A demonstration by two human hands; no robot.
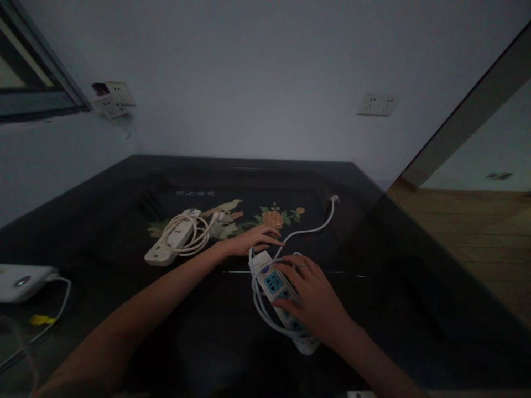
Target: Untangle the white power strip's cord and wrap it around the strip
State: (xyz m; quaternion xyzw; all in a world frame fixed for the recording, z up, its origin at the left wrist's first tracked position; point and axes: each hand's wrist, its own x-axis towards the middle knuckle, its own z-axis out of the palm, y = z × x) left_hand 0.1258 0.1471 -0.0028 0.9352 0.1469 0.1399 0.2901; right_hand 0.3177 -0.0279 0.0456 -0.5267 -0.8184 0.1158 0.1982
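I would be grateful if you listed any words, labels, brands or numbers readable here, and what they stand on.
Nothing reads clearly enough to quote.
Pale characters on the black tabletop: too blurred.
Blue mark on the power strip by the right hand: too small.

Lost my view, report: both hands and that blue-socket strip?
Right hand on blue-socket strip. Left hand open, near its far end. Cord looped across strip.
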